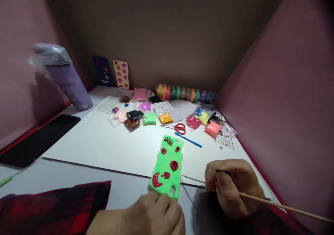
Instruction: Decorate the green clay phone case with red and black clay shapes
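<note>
Nearest to me, at the near end of the green phone case, the left hand lies with its fingers curled over the case's bottom edge and touching it. The knuckles hide the fingertips, so I cannot tell whether that grip pinches the case or only presses on it. A red plaid sleeve lies on the surface left of that hand.

Just right of the case, the right hand has its grip clenched around a thin wooden stick. The stick runs from close to the case's right edge, through the fingers, and out toward the lower right. The case lies flat, its far half on a white sheet, and its green top carries small red shapes.

Just beyond the case lie a blue pen and red scissors. Small bags of coloured clay are spread behind them. Gem stickers sit to the case's far right. Well to its left lies a black phone, with a purple bottle further back.

Farthest from the case, a row of clay tubs lines the back wall, and two decorated cases lean upright against it.
</note>
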Demonstrator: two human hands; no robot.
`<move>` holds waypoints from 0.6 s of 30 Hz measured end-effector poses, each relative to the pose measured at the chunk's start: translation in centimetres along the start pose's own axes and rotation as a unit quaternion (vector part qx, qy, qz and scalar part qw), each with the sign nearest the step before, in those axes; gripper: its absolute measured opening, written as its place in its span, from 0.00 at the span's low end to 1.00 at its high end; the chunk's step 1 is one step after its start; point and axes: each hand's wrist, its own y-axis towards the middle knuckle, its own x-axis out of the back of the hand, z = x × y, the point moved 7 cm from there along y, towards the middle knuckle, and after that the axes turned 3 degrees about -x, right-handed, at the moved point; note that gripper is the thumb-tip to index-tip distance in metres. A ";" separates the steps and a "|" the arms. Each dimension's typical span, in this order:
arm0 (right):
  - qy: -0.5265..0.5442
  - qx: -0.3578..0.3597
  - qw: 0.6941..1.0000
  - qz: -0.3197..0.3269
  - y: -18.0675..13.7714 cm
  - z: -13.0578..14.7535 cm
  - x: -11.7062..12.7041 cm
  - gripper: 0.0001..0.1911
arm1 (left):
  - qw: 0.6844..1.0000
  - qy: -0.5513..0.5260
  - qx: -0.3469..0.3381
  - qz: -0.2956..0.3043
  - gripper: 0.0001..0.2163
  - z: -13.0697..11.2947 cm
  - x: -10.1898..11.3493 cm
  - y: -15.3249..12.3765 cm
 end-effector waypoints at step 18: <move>-0.072 -0.119 0.990 -0.018 -0.4 -2.8 -0.6 0.02 | 0.994 -0.012 0.048 -0.102 0.09 2.0 -1.2 1.2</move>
